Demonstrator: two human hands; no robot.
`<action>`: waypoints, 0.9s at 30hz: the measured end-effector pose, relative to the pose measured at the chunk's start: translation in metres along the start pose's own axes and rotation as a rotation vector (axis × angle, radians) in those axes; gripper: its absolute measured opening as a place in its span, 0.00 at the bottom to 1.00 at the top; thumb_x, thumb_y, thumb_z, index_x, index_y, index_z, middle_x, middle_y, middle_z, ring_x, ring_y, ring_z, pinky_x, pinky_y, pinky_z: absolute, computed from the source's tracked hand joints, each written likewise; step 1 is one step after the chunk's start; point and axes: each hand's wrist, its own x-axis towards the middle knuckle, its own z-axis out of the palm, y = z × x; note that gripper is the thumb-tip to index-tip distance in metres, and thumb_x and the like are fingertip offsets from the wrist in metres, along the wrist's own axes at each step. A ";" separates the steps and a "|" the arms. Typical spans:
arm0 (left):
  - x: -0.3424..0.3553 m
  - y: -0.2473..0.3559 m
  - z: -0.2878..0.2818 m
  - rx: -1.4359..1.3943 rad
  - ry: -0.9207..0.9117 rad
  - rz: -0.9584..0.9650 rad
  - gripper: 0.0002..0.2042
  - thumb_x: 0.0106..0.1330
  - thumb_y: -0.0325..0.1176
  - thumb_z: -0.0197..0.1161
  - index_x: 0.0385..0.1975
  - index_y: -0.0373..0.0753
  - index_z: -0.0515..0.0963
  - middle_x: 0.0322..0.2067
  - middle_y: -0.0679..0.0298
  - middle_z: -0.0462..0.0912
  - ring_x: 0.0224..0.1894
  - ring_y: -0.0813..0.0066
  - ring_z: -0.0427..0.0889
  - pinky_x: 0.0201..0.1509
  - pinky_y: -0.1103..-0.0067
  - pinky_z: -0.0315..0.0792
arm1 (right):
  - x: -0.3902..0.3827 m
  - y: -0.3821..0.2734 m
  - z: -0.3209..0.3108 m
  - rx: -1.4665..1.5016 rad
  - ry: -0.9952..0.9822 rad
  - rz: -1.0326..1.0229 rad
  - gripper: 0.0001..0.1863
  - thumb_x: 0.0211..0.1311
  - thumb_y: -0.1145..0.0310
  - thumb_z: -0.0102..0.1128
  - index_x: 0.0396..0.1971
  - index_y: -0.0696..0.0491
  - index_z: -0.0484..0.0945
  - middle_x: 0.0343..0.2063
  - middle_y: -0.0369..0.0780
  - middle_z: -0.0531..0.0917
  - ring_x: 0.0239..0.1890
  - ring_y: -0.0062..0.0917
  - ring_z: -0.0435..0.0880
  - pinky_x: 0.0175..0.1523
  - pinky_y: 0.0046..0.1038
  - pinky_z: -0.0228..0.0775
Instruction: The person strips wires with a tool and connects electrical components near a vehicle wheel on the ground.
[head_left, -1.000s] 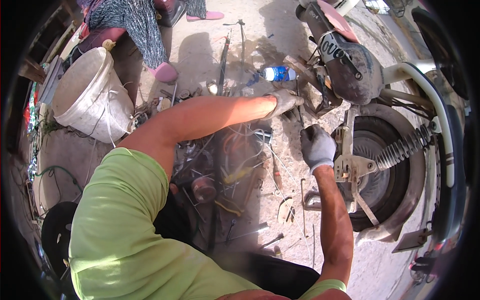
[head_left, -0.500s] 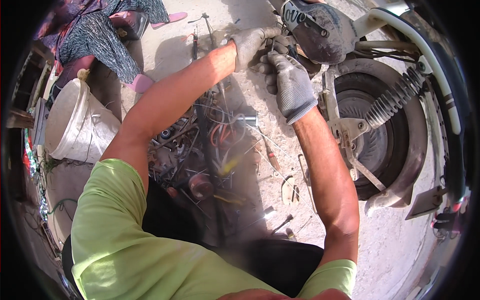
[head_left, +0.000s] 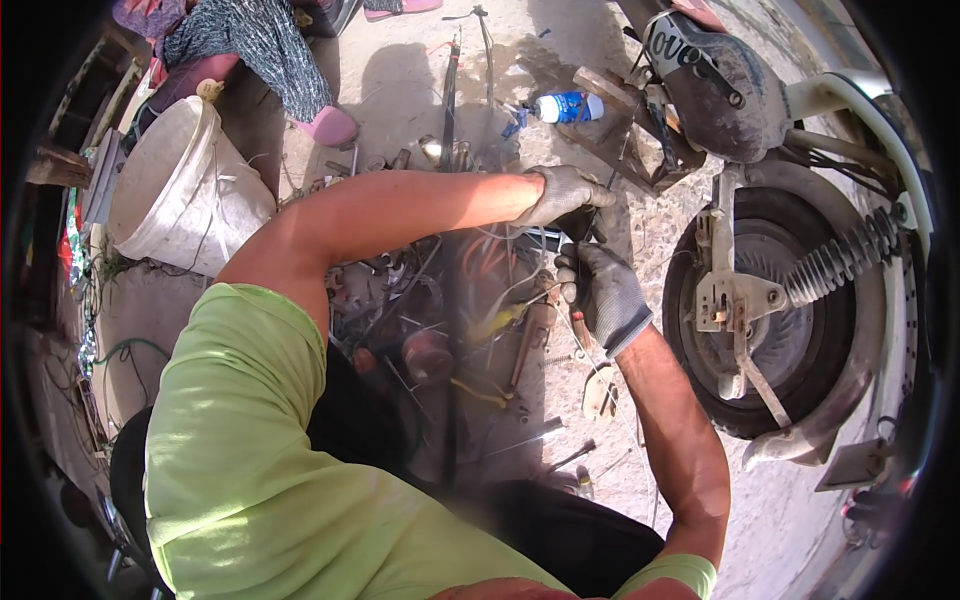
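My left hand point(head_left: 566, 196), in a grey work glove, reaches across from the left with its fingers curled downward. Just below and to its right is my right hand point(head_left: 612, 296), gloved too, with bent fingers pressed together. A small dark piece point(head_left: 577, 222) shows between the two hands; its kind is hidden by the gloves. Beneath them lie a loose pale wire point(head_left: 522, 290) and a wooden-looking tool handle point(head_left: 530, 345). A coil of copper-coloured wire point(head_left: 428, 356) lies among metal scraps near my left forearm.
The scooter wheel point(head_left: 765, 300) with its coil spring point(head_left: 845, 257) stands at the right. A blue and white bottle point(head_left: 570, 107) lies beyond my hands, beside a rusty metal frame point(head_left: 625, 165). A white bucket point(head_left: 165, 190) leans at the left, near another person's leg point(head_left: 265, 60).
Both hands have come back toward me from beside the scooter's dusty housing, staying close together. The view has shifted, and the bottle and rusty frame now show.
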 end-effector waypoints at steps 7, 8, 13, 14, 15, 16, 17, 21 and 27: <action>-0.022 0.007 -0.027 -0.156 -0.079 0.047 0.15 0.74 0.42 0.60 0.43 0.33 0.81 0.36 0.57 0.86 0.37 0.72 0.83 0.43 0.74 0.76 | -0.025 -0.004 0.016 -1.307 0.155 -0.782 0.09 0.66 0.65 0.61 0.33 0.55 0.82 0.29 0.48 0.85 0.31 0.41 0.86 0.39 0.39 0.78; -0.027 0.009 -0.023 -0.179 -0.050 -0.008 0.16 0.74 0.41 0.59 0.44 0.31 0.80 0.32 0.55 0.87 0.33 0.69 0.85 0.40 0.73 0.77 | -0.036 -0.004 0.011 -1.440 0.161 -0.822 0.09 0.64 0.63 0.61 0.31 0.54 0.81 0.29 0.49 0.85 0.32 0.48 0.85 0.39 0.42 0.77; -0.047 0.010 -0.010 -0.056 -0.079 0.020 0.15 0.75 0.38 0.57 0.36 0.33 0.84 0.30 0.56 0.88 0.26 0.71 0.83 0.34 0.74 0.77 | -0.057 -0.001 -0.006 -1.477 0.036 -1.006 0.08 0.65 0.66 0.61 0.34 0.56 0.81 0.27 0.45 0.84 0.27 0.39 0.84 0.34 0.37 0.79; -0.046 0.005 -0.006 -0.091 -0.153 -0.018 0.16 0.75 0.42 0.57 0.38 0.34 0.84 0.32 0.56 0.88 0.29 0.73 0.83 0.36 0.75 0.77 | -0.062 -0.002 0.008 -1.481 0.028 -1.003 0.08 0.65 0.66 0.61 0.34 0.56 0.81 0.27 0.45 0.84 0.27 0.39 0.84 0.34 0.37 0.79; -0.044 0.001 -0.006 -0.120 -0.220 -0.055 0.18 0.75 0.46 0.57 0.40 0.35 0.84 0.34 0.56 0.88 0.31 0.75 0.84 0.37 0.76 0.77 | -0.068 0.000 0.029 -0.812 -0.088 -0.523 0.09 0.67 0.66 0.59 0.37 0.57 0.80 0.29 0.43 0.84 0.27 0.34 0.84 0.32 0.33 0.80; -0.039 0.002 -0.003 -0.139 -0.204 -0.031 0.20 0.77 0.47 0.55 0.40 0.34 0.84 0.34 0.57 0.87 0.30 0.75 0.83 0.37 0.77 0.77 | -0.074 0.000 0.047 -0.135 -0.159 -0.047 0.11 0.70 0.65 0.57 0.40 0.58 0.80 0.31 0.41 0.84 0.27 0.29 0.84 0.31 0.29 0.81; -0.044 0.013 -0.004 -0.147 -0.231 -0.014 0.20 0.77 0.47 0.54 0.40 0.34 0.84 0.33 0.57 0.87 0.28 0.74 0.82 0.36 0.77 0.77 | -0.079 -0.001 0.060 -0.153 -0.224 -0.065 0.14 0.72 0.62 0.54 0.43 0.58 0.79 0.32 0.40 0.84 0.27 0.24 0.82 0.33 0.27 0.79; -0.049 0.028 -0.020 -0.094 -0.229 0.154 0.18 0.77 0.44 0.56 0.42 0.33 0.82 0.31 0.57 0.86 0.28 0.73 0.84 0.34 0.77 0.78 | -0.081 -0.004 0.071 -0.271 -0.266 -0.091 0.16 0.75 0.62 0.49 0.44 0.59 0.79 0.34 0.39 0.85 0.28 0.19 0.82 0.36 0.24 0.78; -0.035 -0.011 0.007 -0.133 -0.177 -0.038 0.15 0.73 0.40 0.61 0.39 0.32 0.83 0.34 0.57 0.88 0.29 0.73 0.84 0.35 0.74 0.78 | -0.078 0.037 -0.017 -0.206 -0.050 -0.046 0.12 0.71 0.69 0.48 0.45 0.61 0.77 0.35 0.44 0.84 0.31 0.28 0.84 0.43 0.32 0.83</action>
